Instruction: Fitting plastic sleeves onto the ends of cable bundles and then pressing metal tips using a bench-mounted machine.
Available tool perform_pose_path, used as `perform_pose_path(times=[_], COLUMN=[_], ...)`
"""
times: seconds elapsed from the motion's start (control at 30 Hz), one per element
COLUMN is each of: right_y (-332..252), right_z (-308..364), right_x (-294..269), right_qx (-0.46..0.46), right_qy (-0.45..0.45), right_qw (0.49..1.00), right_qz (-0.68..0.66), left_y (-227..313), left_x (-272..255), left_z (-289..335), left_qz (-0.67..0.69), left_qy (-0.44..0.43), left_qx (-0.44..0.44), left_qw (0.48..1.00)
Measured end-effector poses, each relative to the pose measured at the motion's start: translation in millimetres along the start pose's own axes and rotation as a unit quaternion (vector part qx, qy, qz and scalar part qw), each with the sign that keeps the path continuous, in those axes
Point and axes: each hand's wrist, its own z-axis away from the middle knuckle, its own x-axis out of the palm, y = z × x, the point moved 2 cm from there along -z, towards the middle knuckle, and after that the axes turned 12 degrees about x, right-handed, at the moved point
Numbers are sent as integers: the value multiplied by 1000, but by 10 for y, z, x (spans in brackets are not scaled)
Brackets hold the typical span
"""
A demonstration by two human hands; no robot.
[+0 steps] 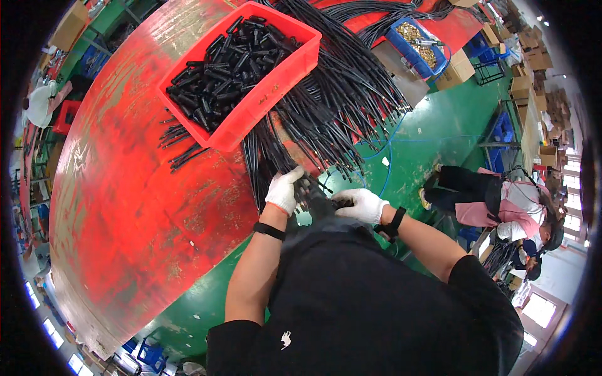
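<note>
- Black shirt (370, 301) of the person fills the lower middle, nearest the camera, with both bare forearms reaching up from it.
- Red table (125, 207), worn and scratched, spreads over the left and centre.
- Black cables (338, 100) fan across the table's right edge in a big loose sheaf; most of them hang untouched, so the work looks far from finished.
- Red bin (266, 94) sits on the table above the hands, heaped with short black sleeves (232, 69), so plenty appear left to use.
- Cardboard boxes (533, 56), plain brown, stack up at the far right, beside a blue crate (439, 62) of brass-coloured bits.
- Left hand (283, 189), in a white glove, is curled shut around a few cable ends at the table edge.
- Right hand (362, 204), also gloved, pinches a small black piece just beside it; I cannot tell whether it is a sleeve or a cable tip.
</note>
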Motion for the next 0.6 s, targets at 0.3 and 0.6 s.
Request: perform_pose_path(times=[0.3, 0.6], right_y=[-210, -628], right_z=[-5, -1169], right_x=[-32, -18], right_qx=[114, 19], right_qy=[-99, 44], right_qw=[976, 998], right_qz=[-158, -43], left_y=[29, 135], left_x=[-9, -199], left_z=[-12, 87], left_qz=[-22, -61], left_qy=[11, 23], left_qx=[-6, 40], left_qw=[1000, 997])
